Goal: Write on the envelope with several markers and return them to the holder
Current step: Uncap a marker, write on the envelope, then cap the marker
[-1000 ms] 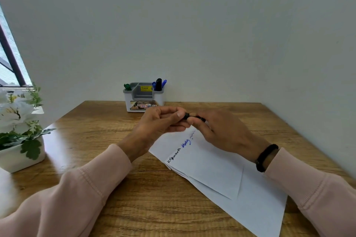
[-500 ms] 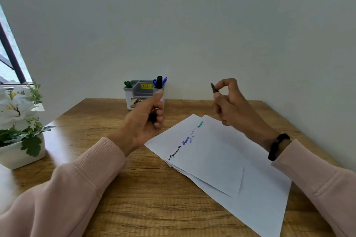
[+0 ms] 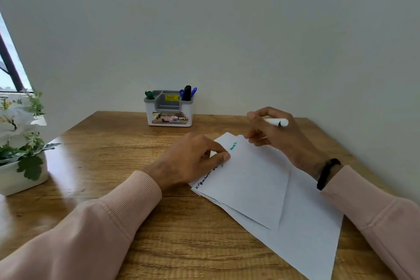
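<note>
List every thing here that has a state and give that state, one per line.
left hand: fingers curled, fingertips resting on the envelope's top edge.
right hand: grips the white marker, raised over the envelope.
white marker: held roughly level; tip hidden in the hand.
envelope: flat on the table, flap side up, written on in black, blue and green.
holder: upright, with markers standing in its end compartments.

1. You are sitting at a small writing desk in a home or office corner: a wood-grain tabletop [image 3: 95, 188] pushed against plain pale walls.
2. A grey-and-white plastic marker holder [image 3: 168, 109] stands at the back edge.
3. A white pot of artificial white flowers [image 3: 19, 141] sits beside a window [image 3: 9, 68] on your left.
</note>
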{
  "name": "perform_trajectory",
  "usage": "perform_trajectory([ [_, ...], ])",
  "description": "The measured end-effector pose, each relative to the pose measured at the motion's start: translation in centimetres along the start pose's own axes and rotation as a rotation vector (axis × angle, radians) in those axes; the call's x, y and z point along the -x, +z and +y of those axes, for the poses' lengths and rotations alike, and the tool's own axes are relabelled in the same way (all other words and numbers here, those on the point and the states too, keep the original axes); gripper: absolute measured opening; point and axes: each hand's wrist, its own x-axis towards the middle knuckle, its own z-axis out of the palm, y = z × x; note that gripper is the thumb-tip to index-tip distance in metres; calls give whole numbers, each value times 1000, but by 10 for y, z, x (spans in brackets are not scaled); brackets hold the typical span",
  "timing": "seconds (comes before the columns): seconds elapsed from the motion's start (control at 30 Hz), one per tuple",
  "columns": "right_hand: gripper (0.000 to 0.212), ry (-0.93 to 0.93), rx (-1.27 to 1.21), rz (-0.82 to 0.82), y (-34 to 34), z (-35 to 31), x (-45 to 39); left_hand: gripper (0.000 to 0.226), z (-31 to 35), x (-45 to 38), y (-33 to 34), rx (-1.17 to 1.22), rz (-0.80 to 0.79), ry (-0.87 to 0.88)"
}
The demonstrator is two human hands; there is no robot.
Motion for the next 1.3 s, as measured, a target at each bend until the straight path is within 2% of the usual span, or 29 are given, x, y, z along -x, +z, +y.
perform_trajectory([
  [0.1, 25, -197, 485, -41, 4, 9, 3, 35, -1, 0, 2, 30, 5, -5],
  [0.17, 23, -228, 586, -94, 7, 10, 5, 31, -3, 0, 4, 72, 36, -45],
  [0.33, 44, -119, 463, -170, 14, 6, 10, 27, -6, 2, 10, 106, 57, -80],
  [0.5, 29, -32, 84, -148, 19, 7, 9, 33, -11, 0, 14, 73, 29, -122],
  [0.57, 24, -27, 9, -190, 19, 9, 9, 37, -14, -2, 15, 77, 29, -141],
  [0.67, 5, -13, -49, -225, 21, 15, 9, 41, -16, -5, 15, 65, 4, -150],
  [0.97, 10, -83, 174, -213, 31, 19, -8, 38, -14, -5, 11, -23, 1, -80],
  [1.13, 14, -89, 242, -147, 32, 24, -9, 39, -19, -10, 11, 15, -42, -122],
  [1.3, 16, -71, 245, -166, 33, 20, -7, 39, -22, -13, 12, 61, -43, -151],
])
